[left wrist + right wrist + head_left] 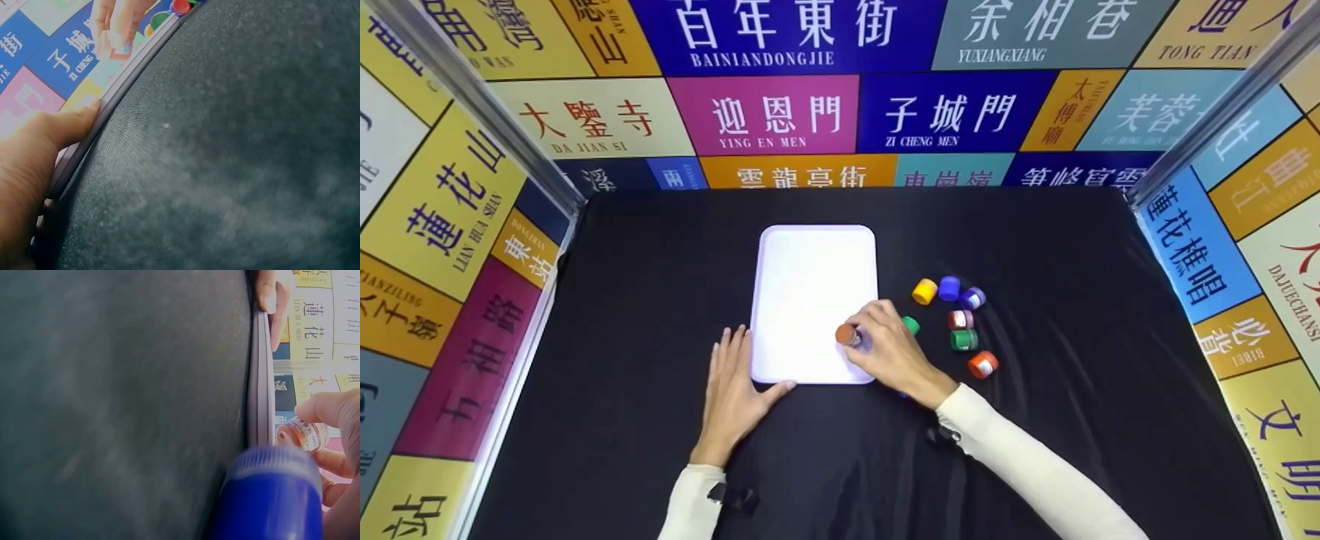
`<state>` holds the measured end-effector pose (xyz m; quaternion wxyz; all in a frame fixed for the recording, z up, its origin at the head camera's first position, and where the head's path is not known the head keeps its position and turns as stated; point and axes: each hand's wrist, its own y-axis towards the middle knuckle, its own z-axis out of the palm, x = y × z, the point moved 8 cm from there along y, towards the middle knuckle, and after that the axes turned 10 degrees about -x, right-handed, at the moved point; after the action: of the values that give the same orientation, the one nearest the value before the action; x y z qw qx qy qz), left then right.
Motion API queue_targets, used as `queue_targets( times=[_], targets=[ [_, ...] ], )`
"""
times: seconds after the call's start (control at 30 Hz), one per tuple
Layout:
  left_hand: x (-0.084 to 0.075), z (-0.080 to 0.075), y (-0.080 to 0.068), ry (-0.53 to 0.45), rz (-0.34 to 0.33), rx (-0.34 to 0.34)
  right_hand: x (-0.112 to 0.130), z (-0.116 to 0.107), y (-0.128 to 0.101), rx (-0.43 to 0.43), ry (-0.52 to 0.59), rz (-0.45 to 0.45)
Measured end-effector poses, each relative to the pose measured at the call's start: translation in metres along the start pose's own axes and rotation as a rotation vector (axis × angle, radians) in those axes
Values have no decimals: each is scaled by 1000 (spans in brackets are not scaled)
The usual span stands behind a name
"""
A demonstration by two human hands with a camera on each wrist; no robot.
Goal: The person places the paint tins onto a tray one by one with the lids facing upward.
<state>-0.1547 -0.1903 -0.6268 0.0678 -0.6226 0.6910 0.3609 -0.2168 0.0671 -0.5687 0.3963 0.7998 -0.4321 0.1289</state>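
Note:
A white rounded tray lies on the black cloth. My left hand is at its near-left corner, fingers straight along the left side and thumb on the near rim. The left wrist view shows that thumb against the rim edge. Over the tray's right part, my right hand pinches a small paint jar with an orange-brown end. In the right wrist view this labelled jar sits between thumb and fingers, close over the tray, tilted.
Right of the tray are several small jars: yellow, blue, purple, red, green and orange-red. Another green one is partly behind my right hand. A blue jar stands near the tray's front edge. Printed panels surround the table.

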Motion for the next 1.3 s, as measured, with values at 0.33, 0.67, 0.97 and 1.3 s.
queue_targets(
  times=[0.33,0.67,0.97,1.3],
  targets=[
    [-1,1,0,2,19,-14,14,24,11,26,62,20],
    [-1,1,-1,-14,24,-20,25,45,8,63,160,61],
    [0,-1,-3,-18,34,-26,38,60,3,107,214,66],
    [-2,-2,-1,-29,46,-47,45,72,0,120,251,68]
  ],
)
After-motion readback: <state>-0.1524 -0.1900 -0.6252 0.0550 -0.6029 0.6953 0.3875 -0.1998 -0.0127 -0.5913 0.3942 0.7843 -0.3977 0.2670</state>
